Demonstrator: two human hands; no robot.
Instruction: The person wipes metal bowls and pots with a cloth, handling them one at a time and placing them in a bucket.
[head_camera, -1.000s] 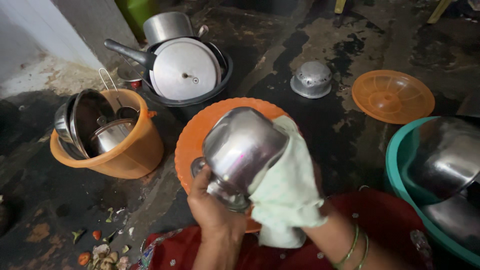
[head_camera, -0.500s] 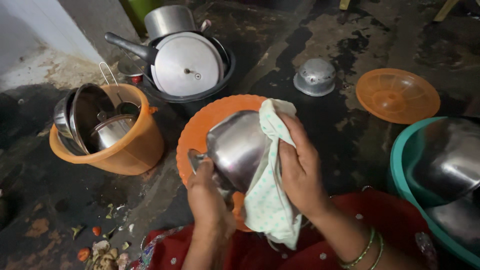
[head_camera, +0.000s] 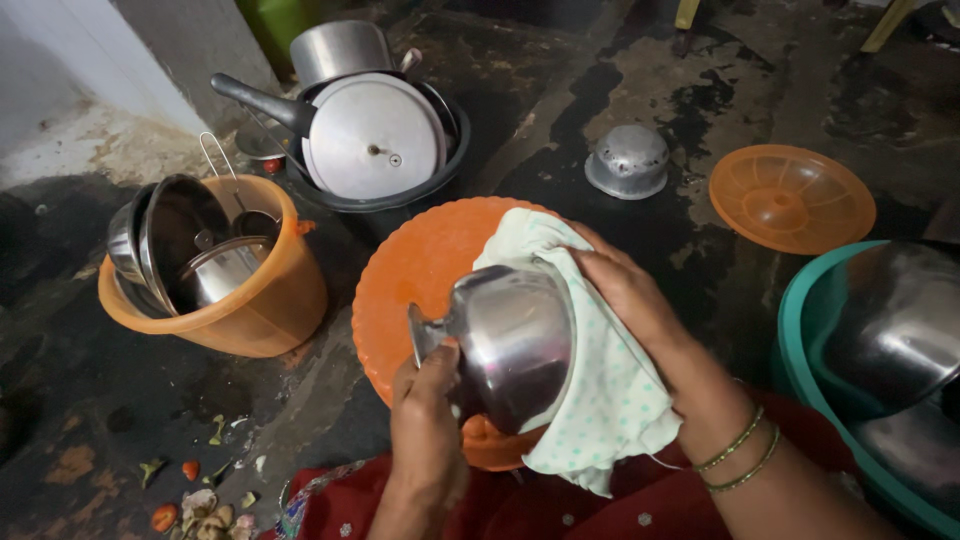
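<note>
Head view, looking down at my lap: my left hand has its fingers closed round the flared rim of a steel pot, thumb up on the lip, gripping it tight. The pot is tilted, its rounded belly turned up toward me, held above a round orange lid that lies flat on the wet floor just in front of my knees. My right hand lies spread over a pale cloth with small green dots, fingers only loosely curled, pressing that cloth against the right side of the pot. The cloth wraps over the far edge of the pot and hangs down on the near side, over my red garment. Green bangles sit on my right wrist.

To the left, an orange bucket is packed with steel vessels standing on edge. Far centre, a dark basin holds a pan with a long dark handle, a flat steel lid leaning over it and a steel pot behind. Far right of centre, a small steel bowl sits upside down on the floor, and beside it an orange bowl-shaped cover. At the right edge, a teal tub holds large steel vessels. Near left, vegetable scraps lie scattered on the floor.
</note>
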